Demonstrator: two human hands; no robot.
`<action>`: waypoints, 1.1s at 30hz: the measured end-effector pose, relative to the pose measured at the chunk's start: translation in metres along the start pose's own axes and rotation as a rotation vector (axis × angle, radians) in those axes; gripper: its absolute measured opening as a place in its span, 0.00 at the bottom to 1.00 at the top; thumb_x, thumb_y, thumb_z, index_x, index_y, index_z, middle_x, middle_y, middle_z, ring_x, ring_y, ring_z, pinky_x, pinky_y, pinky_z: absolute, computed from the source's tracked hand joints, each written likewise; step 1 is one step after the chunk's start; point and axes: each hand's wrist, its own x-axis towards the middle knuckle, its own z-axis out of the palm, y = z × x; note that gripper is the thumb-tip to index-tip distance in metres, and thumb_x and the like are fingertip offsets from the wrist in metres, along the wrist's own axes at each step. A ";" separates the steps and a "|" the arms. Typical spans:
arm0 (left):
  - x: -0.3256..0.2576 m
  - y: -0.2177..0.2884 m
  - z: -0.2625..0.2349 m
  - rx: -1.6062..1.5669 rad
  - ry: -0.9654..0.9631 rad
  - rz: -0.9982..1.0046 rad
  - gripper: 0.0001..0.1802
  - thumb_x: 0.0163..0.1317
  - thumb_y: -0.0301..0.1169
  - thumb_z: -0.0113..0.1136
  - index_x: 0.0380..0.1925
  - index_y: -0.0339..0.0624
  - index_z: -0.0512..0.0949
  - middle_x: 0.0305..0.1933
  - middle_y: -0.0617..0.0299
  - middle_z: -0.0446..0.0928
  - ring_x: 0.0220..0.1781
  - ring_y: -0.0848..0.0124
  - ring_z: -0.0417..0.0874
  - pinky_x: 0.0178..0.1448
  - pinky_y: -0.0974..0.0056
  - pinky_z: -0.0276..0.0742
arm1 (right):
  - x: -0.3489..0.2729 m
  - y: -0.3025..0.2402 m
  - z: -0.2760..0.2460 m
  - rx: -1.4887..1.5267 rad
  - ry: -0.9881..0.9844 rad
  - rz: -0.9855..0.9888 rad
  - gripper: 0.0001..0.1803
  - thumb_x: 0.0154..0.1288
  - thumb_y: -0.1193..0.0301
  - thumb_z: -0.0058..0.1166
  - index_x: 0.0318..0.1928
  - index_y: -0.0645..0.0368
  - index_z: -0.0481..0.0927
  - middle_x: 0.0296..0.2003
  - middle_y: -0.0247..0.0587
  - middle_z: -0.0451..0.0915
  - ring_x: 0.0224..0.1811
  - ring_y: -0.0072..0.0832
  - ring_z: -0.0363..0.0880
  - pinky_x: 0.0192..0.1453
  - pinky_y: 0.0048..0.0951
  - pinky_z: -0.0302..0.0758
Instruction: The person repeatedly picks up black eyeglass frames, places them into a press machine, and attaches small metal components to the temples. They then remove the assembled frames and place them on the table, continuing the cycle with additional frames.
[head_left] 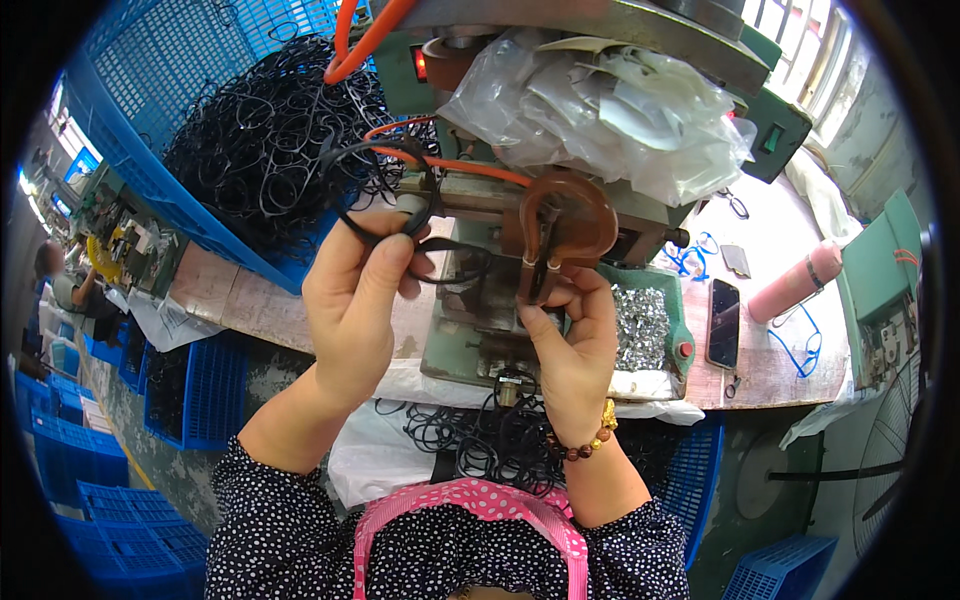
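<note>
Our left hand (352, 300) pinches a few black rubber loops (400, 215), fingers closed on them and lifted clear so one can be fed across. Our right hand (572, 345) is closed around the loop end at the copper-coloured jaw piece (560, 225) of the small green bench machine (470, 330), at twelve o'clock on the worktop (770, 360). At ten o'clock a blue crate (130, 130) keeps the loop stock within reach. Metal clips (640, 320) lie in a tray at three o'clock.

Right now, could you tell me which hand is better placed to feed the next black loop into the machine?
Probably the left hand: it holds black loops, while the right hand is at the machine.
</note>
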 end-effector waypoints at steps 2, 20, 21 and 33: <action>-0.012 0.006 0.003 0.137 -0.094 0.009 0.09 0.74 0.24 0.52 0.50 0.32 0.74 0.43 0.55 0.81 0.36 0.73 0.81 0.40 0.69 0.78 | 0.000 0.000 -0.001 -0.010 0.001 -0.014 0.26 0.66 0.85 0.59 0.62 0.68 0.67 0.46 0.41 0.81 0.50 0.25 0.79 0.59 0.25 0.73; -0.019 -0.030 0.034 0.395 -0.412 0.261 0.08 0.58 0.23 0.68 0.38 0.34 0.83 0.29 0.53 0.76 0.29 0.55 0.77 0.32 0.57 0.71 | -0.023 0.009 -0.137 -0.597 0.502 -0.205 0.15 0.75 0.82 0.51 0.59 0.64 0.76 0.50 0.39 0.81 0.55 0.23 0.78 0.63 0.24 0.71; -0.021 -0.031 0.034 0.379 -0.398 0.267 0.09 0.58 0.24 0.68 0.39 0.35 0.83 0.28 0.53 0.76 0.28 0.55 0.76 0.32 0.56 0.70 | -0.024 0.015 -0.143 -0.509 0.482 -0.141 0.14 0.74 0.82 0.52 0.57 0.64 0.77 0.49 0.39 0.81 0.53 0.24 0.78 0.63 0.26 0.72; -0.020 -0.026 0.037 0.377 -0.367 0.284 0.13 0.59 0.19 0.66 0.45 0.36 0.83 0.37 0.54 0.82 0.37 0.58 0.84 0.41 0.62 0.77 | -0.023 0.022 -0.133 -1.333 -0.024 -0.224 0.03 0.62 0.75 0.59 0.36 0.56 0.80 0.48 0.40 0.81 0.65 0.47 0.71 0.76 0.56 0.57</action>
